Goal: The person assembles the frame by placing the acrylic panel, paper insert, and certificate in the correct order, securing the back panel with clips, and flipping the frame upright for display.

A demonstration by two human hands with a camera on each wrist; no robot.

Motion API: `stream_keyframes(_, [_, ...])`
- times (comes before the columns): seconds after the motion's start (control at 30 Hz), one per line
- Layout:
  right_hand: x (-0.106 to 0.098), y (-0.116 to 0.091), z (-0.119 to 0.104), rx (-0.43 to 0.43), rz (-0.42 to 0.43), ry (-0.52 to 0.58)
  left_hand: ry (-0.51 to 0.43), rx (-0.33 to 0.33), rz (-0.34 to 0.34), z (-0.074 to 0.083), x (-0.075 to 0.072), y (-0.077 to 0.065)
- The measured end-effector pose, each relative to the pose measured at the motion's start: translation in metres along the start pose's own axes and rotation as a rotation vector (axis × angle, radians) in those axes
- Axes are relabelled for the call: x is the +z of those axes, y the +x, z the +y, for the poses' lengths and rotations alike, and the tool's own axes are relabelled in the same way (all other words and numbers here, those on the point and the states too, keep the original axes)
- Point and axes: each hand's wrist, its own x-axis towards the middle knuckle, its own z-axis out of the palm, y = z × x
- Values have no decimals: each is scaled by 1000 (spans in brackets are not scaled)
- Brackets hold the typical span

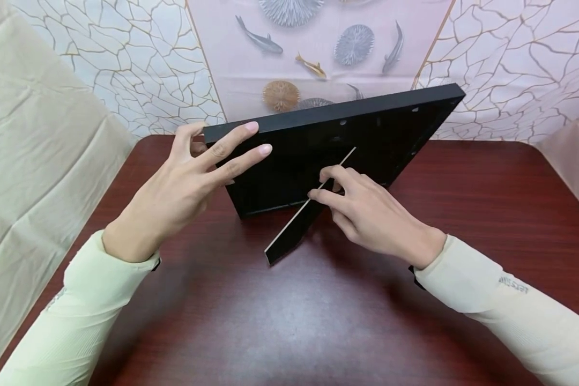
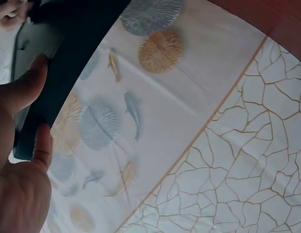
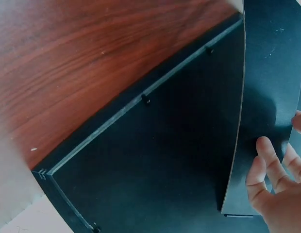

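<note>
A black picture frame (image 1: 275, 177) stands tilted on the table, its back towards me. A flat easel leg (image 1: 296, 231) with a pale edge sticks out from that back, swung away from it. My left hand (image 1: 178, 185) grips the frame's upper left corner, two fingers lying over the back. In the left wrist view, digits lie on both sides of the frame's edge (image 2: 68, 77). My right hand (image 1: 373, 214) pinches the easel leg partway along. The right wrist view shows fingertips against the leg's broad face (image 3: 269, 73). The frame's front is hidden.
The dark red wooden table (image 1: 289, 327) has a glossy surface. Behind it hangs a pink cloth (image 1: 313, 32) with fish and round motifs, flanked by white gold-veined panels. A pale cloth (image 1: 38, 134) drapes along the left side. Small metal tabs (image 3: 145, 99) line the frame's back edge.
</note>
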Motion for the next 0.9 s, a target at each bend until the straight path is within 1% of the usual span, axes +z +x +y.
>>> stream_keyframes(0.2, [0,-5,-4,-10,-18,-11,98,40,21,-5,4,-4])
stream_keyframes(0.4, [0,-9,-7,-7,-12,-16,91,61,52,-11,10,-3])
stream_keyframes(0.5, [0,-11,-8,-14,-7,-17,93,49,60,-14,13,-3])
stream_keyframes(0.7, [0,-14,-11,-15,-4,-24,83,15,35,-13,12,-5])
stream_keyframes(0.8, [-4,-16,-11,-11,11,-16,67,4,58,-9,13,-6])
stream_keyframes(0.9, [-13,-20,-10,-3,54,12,35,-23,104,-2,14,-7])
